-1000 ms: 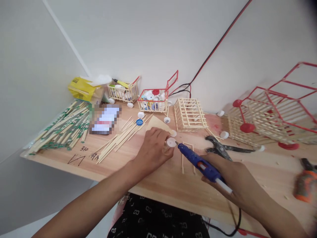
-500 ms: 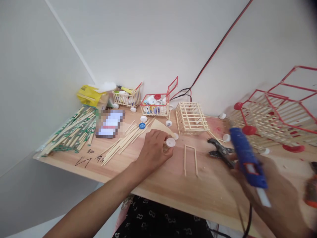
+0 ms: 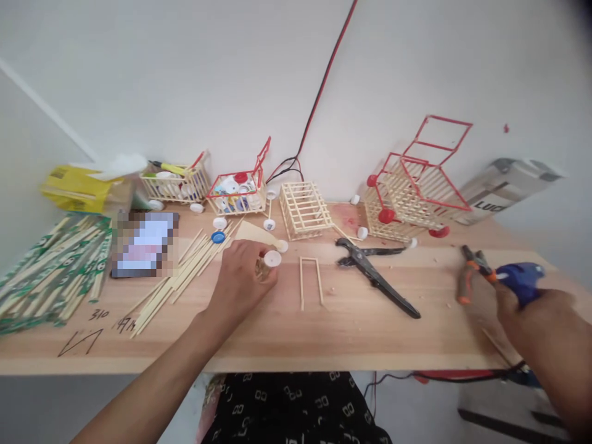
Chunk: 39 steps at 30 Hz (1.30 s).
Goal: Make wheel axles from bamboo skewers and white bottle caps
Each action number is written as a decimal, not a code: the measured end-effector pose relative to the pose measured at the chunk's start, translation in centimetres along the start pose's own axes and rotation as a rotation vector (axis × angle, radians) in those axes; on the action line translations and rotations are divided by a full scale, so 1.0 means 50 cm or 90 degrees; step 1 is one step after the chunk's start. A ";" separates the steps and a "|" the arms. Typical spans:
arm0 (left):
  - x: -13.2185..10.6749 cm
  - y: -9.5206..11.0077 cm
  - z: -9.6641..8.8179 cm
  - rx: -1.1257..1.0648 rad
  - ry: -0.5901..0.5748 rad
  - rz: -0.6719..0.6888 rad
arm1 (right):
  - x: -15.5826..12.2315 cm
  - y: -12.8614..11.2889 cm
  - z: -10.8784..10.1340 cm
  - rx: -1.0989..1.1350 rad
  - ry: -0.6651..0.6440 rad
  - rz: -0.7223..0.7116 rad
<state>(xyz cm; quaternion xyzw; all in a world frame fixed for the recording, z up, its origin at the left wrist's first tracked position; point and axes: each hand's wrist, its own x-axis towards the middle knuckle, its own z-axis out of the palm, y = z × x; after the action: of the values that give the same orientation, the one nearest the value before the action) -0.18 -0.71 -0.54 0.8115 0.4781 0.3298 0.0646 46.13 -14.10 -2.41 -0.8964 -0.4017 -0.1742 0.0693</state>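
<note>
At mid-table my left hand (image 3: pixel 240 277) is closed around a white bottle cap (image 3: pixel 272 259), its flat side facing up between thumb and fingers. What sits beneath the cap is mostly hidden by the fingers. My right hand (image 3: pixel 550 327) grips a blue glue gun (image 3: pixel 520 280) at the right side of the table. Just left of the glue gun lie orange-handled pliers (image 3: pixel 467 277). A small U-shaped frame of sticks (image 3: pixel 309 260) lies flat to the right of my left hand. Beside it is a black-handled cutter (image 3: pixel 370 271).
At the back stand a slatted stick box (image 3: pixel 303 209), a cap-filled cart (image 3: pixel 235 194), another small cart (image 3: pixel 178 185) and a larger red-trimmed cart (image 3: pixel 416 191). Loose sticks (image 3: pixel 185 271), a phone (image 3: pixel 145 243) and packaged chopsticks (image 3: pixel 55 265) lie left. A black cord (image 3: pixel 462 377) hangs at the front edge.
The view has turned right. My right hand has carried the glue gun rightward, from near the cutter to beside the pliers. My left hand still holds the cap.
</note>
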 end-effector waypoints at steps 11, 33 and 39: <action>0.000 -0.003 -0.002 0.012 0.001 0.004 | -0.019 -0.138 -0.079 -0.043 -0.195 0.124; -0.001 -0.004 -0.003 0.016 0.006 0.012 | -0.035 -0.164 -0.158 -0.007 -0.117 -0.020; 0.000 -0.003 -0.005 0.023 0.018 0.002 | -0.061 -0.310 -0.180 0.277 -0.108 -0.289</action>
<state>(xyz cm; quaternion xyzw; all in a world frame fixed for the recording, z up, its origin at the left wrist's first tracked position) -0.44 -0.71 -0.40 0.8084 0.4838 0.3326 0.0428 30.40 -8.25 4.59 -0.7595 -0.6234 -0.0204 0.1849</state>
